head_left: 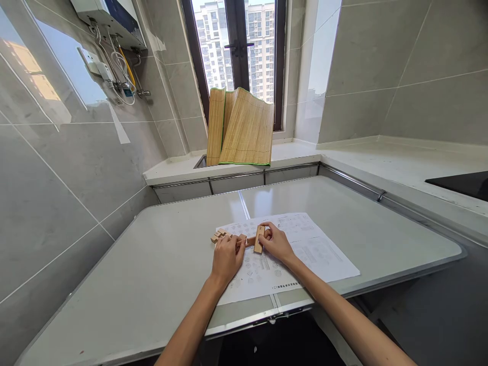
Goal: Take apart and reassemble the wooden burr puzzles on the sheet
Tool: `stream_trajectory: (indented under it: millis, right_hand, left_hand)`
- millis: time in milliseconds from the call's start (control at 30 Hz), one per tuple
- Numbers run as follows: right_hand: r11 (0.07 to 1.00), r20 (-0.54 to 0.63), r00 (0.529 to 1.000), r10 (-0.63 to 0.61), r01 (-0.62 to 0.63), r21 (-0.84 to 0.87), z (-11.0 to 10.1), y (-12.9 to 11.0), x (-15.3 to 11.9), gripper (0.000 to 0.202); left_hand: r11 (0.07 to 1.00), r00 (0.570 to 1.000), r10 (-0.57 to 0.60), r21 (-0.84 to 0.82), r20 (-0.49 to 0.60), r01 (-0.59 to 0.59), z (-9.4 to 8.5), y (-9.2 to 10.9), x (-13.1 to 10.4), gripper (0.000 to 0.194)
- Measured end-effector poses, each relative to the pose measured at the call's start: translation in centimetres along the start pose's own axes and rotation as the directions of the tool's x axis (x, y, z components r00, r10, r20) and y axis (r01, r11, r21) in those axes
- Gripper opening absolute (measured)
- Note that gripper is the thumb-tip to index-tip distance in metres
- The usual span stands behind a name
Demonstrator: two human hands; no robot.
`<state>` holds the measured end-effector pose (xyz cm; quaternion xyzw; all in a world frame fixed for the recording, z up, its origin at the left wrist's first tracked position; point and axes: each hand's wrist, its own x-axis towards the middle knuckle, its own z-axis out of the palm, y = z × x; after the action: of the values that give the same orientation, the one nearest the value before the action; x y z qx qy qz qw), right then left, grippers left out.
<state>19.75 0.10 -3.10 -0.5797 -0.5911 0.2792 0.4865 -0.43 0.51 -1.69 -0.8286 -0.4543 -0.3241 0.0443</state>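
My right hand [276,243] pinches a small flat wooden block [259,239], held upright over a printed sheet of paper [305,249]. Just left of it, my left hand [227,256] has its fingers closed on wooden pieces, partly hidden under the fingertips. Between the two hands a short wooden piece [250,242] shows, touching or nearly touching the upright block. More notched wooden pieces [220,234] lie beyond my left fingers, at the sheet's left edge. The sheet carries small diagrams and lines of text.
A pale folding table [152,284] with a central seam bears the sheet. Behind it, a folded bamboo mat [247,127] leans by the window on a white counter [297,151]. A heater [110,20] with hoses hangs at upper left. A dark panel [463,184] lies on the right counter.
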Motion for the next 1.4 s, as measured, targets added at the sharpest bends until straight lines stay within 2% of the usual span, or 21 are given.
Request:
stream_trajectory:
  millis: [200,467,767,933,1200,1400]
  right_hand:
    - [0.985,-0.073,0.997,-0.021,0.008,-0.175,0.3,0.9,0.2,0.026]
    - [0.942,-0.049,0.994,-0.102,0.081,-0.327,0.7,1.6,0.0,0.019]
    - [0.887,-0.027,0.99,-0.138,0.111,-0.448,0.9,1.4,-0.4,0.014]
    - [0.89,0.023,0.99,-0.139,0.135,-0.435,0.8,0.9,-0.5,0.01]
    - [0.942,0.092,0.991,-0.095,0.119,-0.313,0.4,-0.1,-0.7,0.025]
    - [0.961,0.24,0.952,-0.188,0.229,-0.157,0.3,-0.5,-1.0,0.03]
  left_hand:
    - [0.998,0.998,0.062,0.01,0.025,-0.062,-0.3,0.3,0.1,0.029]
    - [0.996,0.996,0.085,-0.008,0.017,-0.085,-0.8,1.0,0.1,0.019]
    - [0.999,0.998,0.049,0.017,0.029,-0.05,-0.1,0.4,-0.1,0.029]
    - [0.999,0.999,0.039,0.024,0.038,-0.04,-0.1,0.2,-0.2,0.028]
    - [0.999,0.998,0.043,0.024,0.04,-0.044,-0.2,0.1,-0.1,0.017]
    - [0.999,0.999,0.037,0.012,-0.02,-0.037,-0.5,-0.1,0.1,0.004]
